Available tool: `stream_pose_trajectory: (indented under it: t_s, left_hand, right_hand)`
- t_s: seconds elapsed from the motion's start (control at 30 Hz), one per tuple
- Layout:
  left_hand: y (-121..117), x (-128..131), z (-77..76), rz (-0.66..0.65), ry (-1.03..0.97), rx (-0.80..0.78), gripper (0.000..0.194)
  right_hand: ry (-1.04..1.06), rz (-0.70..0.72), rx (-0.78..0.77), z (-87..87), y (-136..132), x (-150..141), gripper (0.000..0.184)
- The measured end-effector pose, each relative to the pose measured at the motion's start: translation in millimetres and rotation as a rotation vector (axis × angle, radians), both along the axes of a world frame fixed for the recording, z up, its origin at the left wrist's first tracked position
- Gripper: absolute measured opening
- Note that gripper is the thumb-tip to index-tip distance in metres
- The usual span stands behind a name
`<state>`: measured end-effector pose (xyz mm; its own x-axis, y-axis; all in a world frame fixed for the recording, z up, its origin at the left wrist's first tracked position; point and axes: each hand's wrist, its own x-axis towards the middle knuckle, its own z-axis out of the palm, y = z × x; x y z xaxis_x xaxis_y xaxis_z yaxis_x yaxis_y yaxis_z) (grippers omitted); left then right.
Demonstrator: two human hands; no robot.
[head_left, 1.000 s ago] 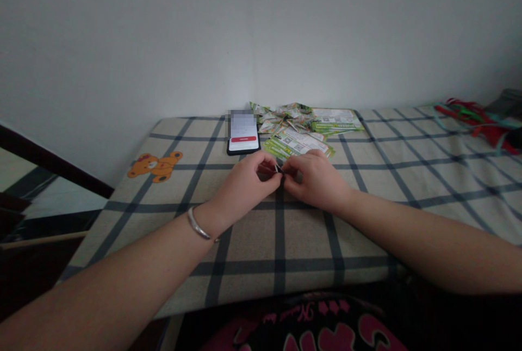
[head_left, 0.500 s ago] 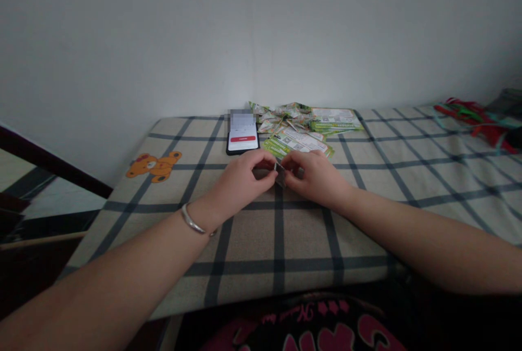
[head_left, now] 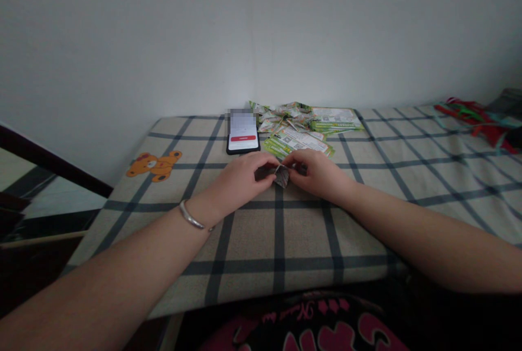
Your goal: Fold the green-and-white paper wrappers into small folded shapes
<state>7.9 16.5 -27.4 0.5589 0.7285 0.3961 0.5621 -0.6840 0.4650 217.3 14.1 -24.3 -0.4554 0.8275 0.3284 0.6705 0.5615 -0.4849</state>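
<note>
Between my two hands is a small folded piece of printed paper, greyish on the side that shows. My left hand pinches its left side between thumb and fingertips. On the other side, my right hand grips the paper the same way, fingertips close to those of the left. Just beyond the hands lie flat green-and-white printed leaflets. Behind these sits a heap of folded paper pieces with similar print.
A phone with a lit screen lies left of the leaflets. The checked tablecloth carries an orange bear picture at left. Red and green cloth or straps lie at the far right. A wall rises behind the table.
The folded paper has turned between my fingers, and more of its printed face shows now. Both hands have shifted only slightly.
</note>
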Motion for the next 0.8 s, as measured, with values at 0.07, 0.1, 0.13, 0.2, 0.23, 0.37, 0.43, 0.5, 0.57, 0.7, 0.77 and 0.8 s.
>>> stream_pose_trajectory:
  t_s: [0.07,0.1,0.13,0.2,0.23,0.37,0.43,0.5,0.57,0.7,0.77,0.8]
  left_hand:
    - [0.5,-0.4,-0.4,-0.004,-0.004,-0.003,0.022]
    - [0.9,-0.7,-0.4,-0.010,-0.005,-0.008,0.022]
    - [1.4,-1.1,-0.1,-0.017,-0.005,-0.017,0.022]
    - [2.9,-2.2,0.9,-0.039,0.001,-0.033,0.021]
    - [3.9,-2.8,1.5,-0.054,0.006,-0.040,0.020]
    - [8.6,-5.9,3.1,-0.111,0.028,-0.061,0.017]
    - [10.5,-7.6,2.7,-0.130,0.039,-0.065,0.017]
    - [11.6,-9.2,1.8,-0.129,0.055,-0.055,0.018]
    - [12.2,-10.6,0.7,-0.123,0.070,-0.035,0.018]
    - [13.1,-13.1,-1.0,-0.122,0.091,0.008,0.017]
    - [13.3,-13.6,-1.6,-0.113,0.098,0.029,0.018]
    - [13.3,-13.6,-1.8,-0.109,0.102,0.040,0.018]
  right_hand:
    - [0.005,-0.001,0.001,-0.2,0.6,0.1,0.015]
    - [0.005,-0.002,0.006,-0.5,0.8,0.2,0.014]
    - [0.003,0.000,0.012,-1.0,1.0,0.5,0.014]
    - [-0.004,0.005,0.029,-2.0,1.6,1.5,0.015]
    - [-0.007,0.013,0.042,-2.4,2.0,2.4,0.015]
    - [-0.036,0.091,0.094,-2.3,4.4,7.1,0.018]
    - [-0.063,0.134,0.110,-1.1,5.5,9.5,0.019]
    - [-0.083,0.171,0.119,0.1,6.2,11.2,0.021]
    - [-0.091,0.181,0.108,1.0,6.0,11.6,0.021]
    - [-0.068,0.098,0.044,1.0,3.3,8.1,0.019]
    - [-0.041,0.051,0.003,0.5,0.9,4.8,0.018]
    - [-0.025,0.031,-0.023,0.3,-0.5,2.9,0.018]
